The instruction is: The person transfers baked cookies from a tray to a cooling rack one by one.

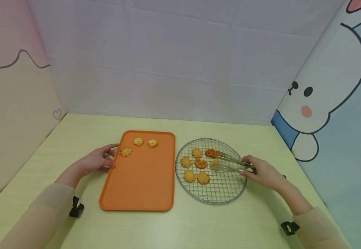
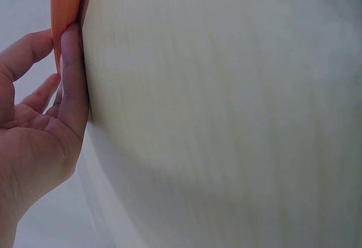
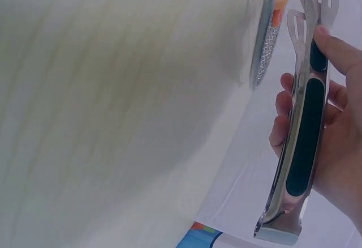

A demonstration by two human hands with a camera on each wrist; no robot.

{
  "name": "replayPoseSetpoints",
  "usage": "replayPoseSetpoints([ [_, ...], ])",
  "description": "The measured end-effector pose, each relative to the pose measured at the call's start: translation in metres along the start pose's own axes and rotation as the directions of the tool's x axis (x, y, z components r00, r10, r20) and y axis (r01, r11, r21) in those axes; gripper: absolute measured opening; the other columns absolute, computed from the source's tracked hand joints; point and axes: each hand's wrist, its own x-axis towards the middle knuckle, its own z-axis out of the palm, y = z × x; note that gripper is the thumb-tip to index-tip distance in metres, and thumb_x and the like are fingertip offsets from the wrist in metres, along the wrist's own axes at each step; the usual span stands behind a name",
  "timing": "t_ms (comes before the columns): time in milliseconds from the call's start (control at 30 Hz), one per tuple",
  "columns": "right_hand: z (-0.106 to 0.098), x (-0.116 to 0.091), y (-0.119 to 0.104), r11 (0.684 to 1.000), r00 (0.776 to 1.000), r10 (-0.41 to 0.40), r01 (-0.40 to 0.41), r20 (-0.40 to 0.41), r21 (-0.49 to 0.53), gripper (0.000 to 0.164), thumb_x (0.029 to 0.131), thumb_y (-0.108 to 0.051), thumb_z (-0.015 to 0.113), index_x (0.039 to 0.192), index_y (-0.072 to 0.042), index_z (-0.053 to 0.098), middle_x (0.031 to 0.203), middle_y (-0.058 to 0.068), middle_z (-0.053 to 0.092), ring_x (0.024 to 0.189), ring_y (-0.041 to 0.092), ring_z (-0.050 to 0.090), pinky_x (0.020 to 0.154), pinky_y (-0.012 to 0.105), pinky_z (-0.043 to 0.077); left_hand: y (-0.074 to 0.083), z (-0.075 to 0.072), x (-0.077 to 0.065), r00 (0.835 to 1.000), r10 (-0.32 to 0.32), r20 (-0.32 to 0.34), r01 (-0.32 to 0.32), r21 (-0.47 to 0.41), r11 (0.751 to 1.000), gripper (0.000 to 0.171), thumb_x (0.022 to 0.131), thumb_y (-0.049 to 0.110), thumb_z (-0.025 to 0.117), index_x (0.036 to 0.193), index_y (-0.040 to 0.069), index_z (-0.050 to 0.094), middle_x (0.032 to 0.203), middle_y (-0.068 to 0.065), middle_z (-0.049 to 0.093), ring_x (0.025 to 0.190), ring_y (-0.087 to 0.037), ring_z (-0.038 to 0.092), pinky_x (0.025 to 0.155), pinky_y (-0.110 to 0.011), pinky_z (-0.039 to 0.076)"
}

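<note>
My left hand (image 1: 98, 159) pinches the left rim of an orange tray (image 1: 140, 183), with digits on both faces of the rim in the left wrist view. On the tray lie a flower-shaped cookie (image 1: 126, 151) and two ring-like cookies (image 1: 153, 143). Metal tongs (image 3: 305, 135) with dark green grips are held in my right hand (image 1: 262, 173). Their slotted tips spread over a round wire rack (image 1: 221, 189). One tip is at a pretzel-shaped cookie (image 1: 211, 153); the other partly covers a yellow cookie (image 1: 213, 162). Whether the tips touch them I cannot tell.
Several more cookies lie on the rack, among them a second pretzel shape (image 1: 200, 163) and a round one (image 1: 203, 178). Tray and rack sit side by side on a pale wooden table (image 1: 180, 228). A white back wall (image 1: 174, 69) and printed side panels (image 1: 339, 145) enclose it.
</note>
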Motion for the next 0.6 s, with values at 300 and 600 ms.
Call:
replayPoseSetpoints([
  [300, -0.01, 0.001, -0.012, 0.997, 0.999, -0.025, 0.021, -0.047, -0.078, 0.044, 0.086, -0.031, 0.068, 0.122, -0.007, 0.056, 0.103, 0.005, 0.063, 0.069, 0.007, 0.05, 0.055, 0.024, 0.041, -0.003, -0.002, 0.002, 1.0, 0.003, -0.005, -0.003, 0.007, 1.0, 0.085, 0.082, 0.002, 0.068, 0.15, 0.007, 0.016, 0.115, -0.015, 0.033, 0.079, -0.016, 0.054, 0.068, -0.034, 0.055],
  [600, -0.017, 0.007, -0.026, 0.985, 0.988, -0.083, 0.061, -0.13, -0.164, 0.044, 0.088, -0.034, 0.066, 0.124, -0.01, 0.056, 0.111, 0.007, 0.064, 0.074, 0.011, 0.059, 0.059, 0.03, 0.047, -0.004, -0.002, 0.003, 1.0, 0.006, -0.009, -0.006, 0.015, 1.0, 0.086, 0.082, 0.002, 0.068, 0.15, 0.007, 0.016, 0.116, -0.015, 0.033, 0.081, -0.017, 0.054, 0.068, -0.034, 0.055],
])
